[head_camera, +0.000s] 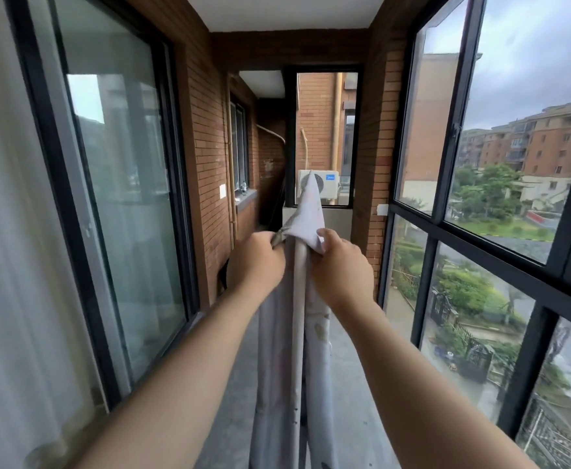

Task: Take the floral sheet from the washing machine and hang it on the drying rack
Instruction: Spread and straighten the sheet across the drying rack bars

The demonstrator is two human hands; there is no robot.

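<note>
While both arms reach forward, the left hand [257, 257] and right hand [340, 262] each pinch the floral sheet [306, 211]. Its corner stands up between them. Below, it hangs, perhaps over a rack rail, likely being spread.

Left hand [255, 262]: gripping bunched edge of pale lilac floral fabric sheet [306, 214]
Right hand [341, 269]: pinching same sheet, thumb on top
Sheet: pointed corner upright above hands, rest hanging between forearms

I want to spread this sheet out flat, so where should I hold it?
Probably the top edge, one hand from each side of the upturned corner: left hand and right hand pinch the floral sheet there, and the rest hangs straight down.
</note>
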